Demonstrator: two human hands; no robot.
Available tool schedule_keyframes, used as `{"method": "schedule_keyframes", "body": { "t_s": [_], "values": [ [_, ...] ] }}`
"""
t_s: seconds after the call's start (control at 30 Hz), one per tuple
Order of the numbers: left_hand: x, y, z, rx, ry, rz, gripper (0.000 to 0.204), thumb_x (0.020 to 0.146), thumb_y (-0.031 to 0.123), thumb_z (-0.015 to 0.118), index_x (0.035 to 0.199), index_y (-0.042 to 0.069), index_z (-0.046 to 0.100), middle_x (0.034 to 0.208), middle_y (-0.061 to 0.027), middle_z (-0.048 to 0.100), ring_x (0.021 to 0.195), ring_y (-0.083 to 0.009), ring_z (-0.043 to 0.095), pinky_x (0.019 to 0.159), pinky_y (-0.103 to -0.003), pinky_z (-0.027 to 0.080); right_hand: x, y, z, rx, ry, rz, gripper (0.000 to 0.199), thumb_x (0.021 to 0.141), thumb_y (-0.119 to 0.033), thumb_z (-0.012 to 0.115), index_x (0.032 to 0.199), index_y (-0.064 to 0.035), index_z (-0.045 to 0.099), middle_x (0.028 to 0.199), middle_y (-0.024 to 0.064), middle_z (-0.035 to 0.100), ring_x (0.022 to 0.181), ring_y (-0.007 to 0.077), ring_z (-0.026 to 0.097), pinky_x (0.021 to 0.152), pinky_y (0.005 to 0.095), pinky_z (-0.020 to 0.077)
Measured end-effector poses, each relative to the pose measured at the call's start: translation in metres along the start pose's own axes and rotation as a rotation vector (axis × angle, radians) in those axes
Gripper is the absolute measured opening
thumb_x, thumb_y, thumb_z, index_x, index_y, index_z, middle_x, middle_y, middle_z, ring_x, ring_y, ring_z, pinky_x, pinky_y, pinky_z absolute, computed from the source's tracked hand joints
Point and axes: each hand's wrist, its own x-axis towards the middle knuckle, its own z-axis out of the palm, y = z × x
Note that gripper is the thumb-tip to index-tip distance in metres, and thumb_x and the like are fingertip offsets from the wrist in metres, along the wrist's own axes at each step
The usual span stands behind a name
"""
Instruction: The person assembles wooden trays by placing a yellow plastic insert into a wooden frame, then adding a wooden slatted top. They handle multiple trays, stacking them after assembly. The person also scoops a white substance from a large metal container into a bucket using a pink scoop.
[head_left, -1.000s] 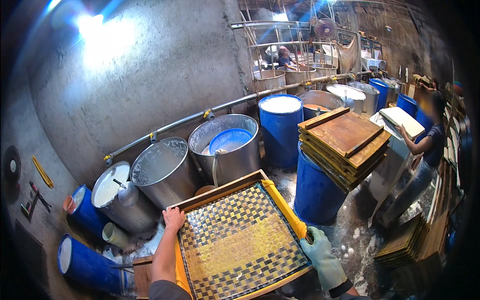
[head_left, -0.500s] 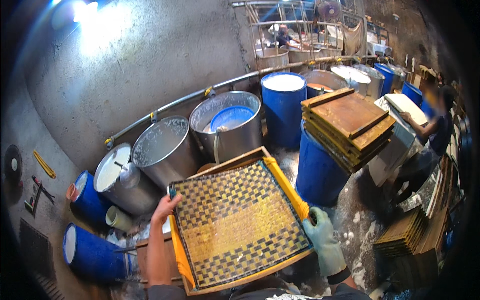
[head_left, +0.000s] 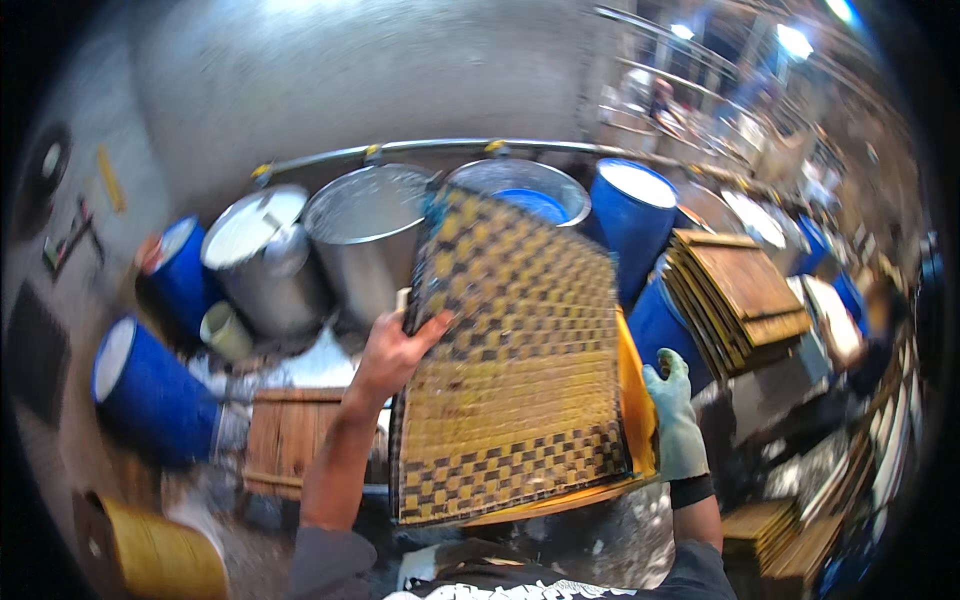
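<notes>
A woven mat (head_left: 510,370) in a yellow and dark checker pattern stands tilted up in front of me. My left hand (head_left: 395,350) is closed on its left edge, thumb over the front, other fingers behind. Under and behind the mat is a shallow wooden frame lined with orange-yellow cloth (head_left: 634,400), showing along the right and lower sides. My right hand (head_left: 682,415), in a pale green-grey glove, is at the frame's right edge, partly curled against it. Where its fingers meet the frame is partly hidden. The mat covers most of the frame.
Steel vats (head_left: 365,205) and blue drums (head_left: 635,220) line the wall beneath a pipe. Stacked wooden boards (head_left: 735,285) top a drum at right, with another person (head_left: 880,330) beyond. A plank surface (head_left: 295,435) lies left; a yellowish drum (head_left: 165,550) lies lower left.
The mat has tilted up from lying nearly flat in the frame, its left side raised by my left hand. The view has swung and is blurred. My right hand stays at the frame's edge.
</notes>
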Motion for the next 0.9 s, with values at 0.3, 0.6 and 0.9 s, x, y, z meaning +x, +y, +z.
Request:
{"method": "schedule_keyframes", "body": {
  "t_s": [0.3, 0.6, 0.9],
  "values": [
    [-0.016, 0.042, -0.151, 0.155, 0.223, -0.062, 0.044, 0.094, 0.047, 0.079, 0.103, 0.004, 0.077, 0.085, -0.0005, 0.073, 0.073, -0.0082, 0.062, 0.07, -0.03, 0.052, 0.046, -0.064, 0.081, 1.087, -0.921, 0.404, 0.035, 0.104, -0.027, 0.062, 0.132, -0.0065, 0.061, 0.114, 0.0072, 0.072, 0.096, 0.0251, 0.072, 0.079, 0.0428, 0.0603],
    [-0.095, -0.116, -0.502, 0.751, 0.442, -0.371, 0.064, 0.088, 0.047, 0.079, 0.124, -0.005, 0.07, 0.111, -0.0231, 0.076, 0.106, -0.0313, 0.073, 0.093, -0.044, 0.056, -0.132, -0.356, 0.313, 0.729, -1.108, 0.302, 0.015, 0.102, -0.027, 0.069, 0.103, -0.013, 0.063, 0.078, -0.0036, 0.058, 0.062, 0.0119, 0.054, 0.057, 0.0303, 0.0458],
    [-0.248, -0.154, -0.517, 0.809, 0.66, -0.549, 0.069, 0.094, 0.045, 0.075, 0.141, -0.001, 0.058, 0.131, -0.0243, 0.068, 0.105, -0.0313, 0.073, 0.093, -0.042, 0.057, -0.202, -0.355, 0.323, 0.489, -1.093, 0.032, 0.033, 0.098, -0.016, 0.07, 0.128, -0.0048, 0.064, 0.108, 0.0052, 0.071, 0.088, 0.0148, 0.068, 0.076, 0.0295, 0.0541]
  ]
}}
